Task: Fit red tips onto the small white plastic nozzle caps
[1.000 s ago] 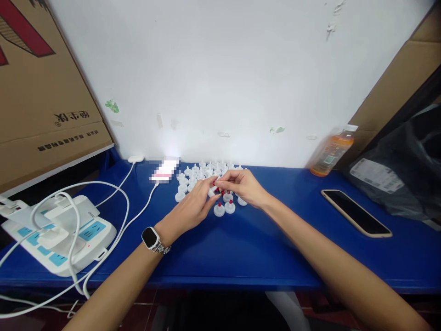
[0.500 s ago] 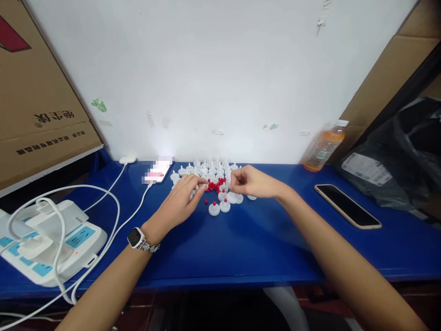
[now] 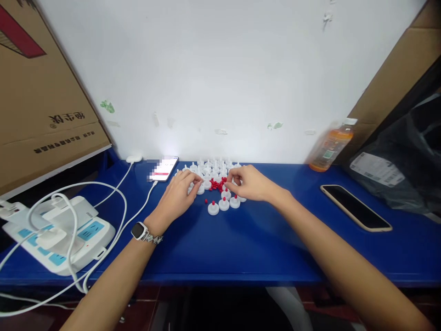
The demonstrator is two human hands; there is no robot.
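My left hand (image 3: 181, 191) is at the left of a group of white nozzle caps (image 3: 207, 171), thumb and forefinger brought together; anything between them is too small to make out. Over the right side of a pile of small red tips (image 3: 216, 185) is my right hand (image 3: 251, 183), fingers curled in a pinch whose contents are hidden. Nearer me, several white caps with red tips on their spouts stand upright, among them a front one (image 3: 213, 208). One loose red tip (image 3: 206, 201) lies apart from the pile.
A lit phone (image 3: 165, 169) on a cable lies behind my left hand. At left a power strip (image 3: 86, 250) trails white cables. To the right are another phone (image 3: 356, 208), a bottle of orange drink (image 3: 332, 146) and a dark plastic bag (image 3: 406, 156). A white wall backs the blue table (image 3: 241, 253).
A third red-tipped cap now stands clear in the front row beside two others. My right hand has moved from above it towards the red pile. My left hand has drawn slightly leftwards from the pile.
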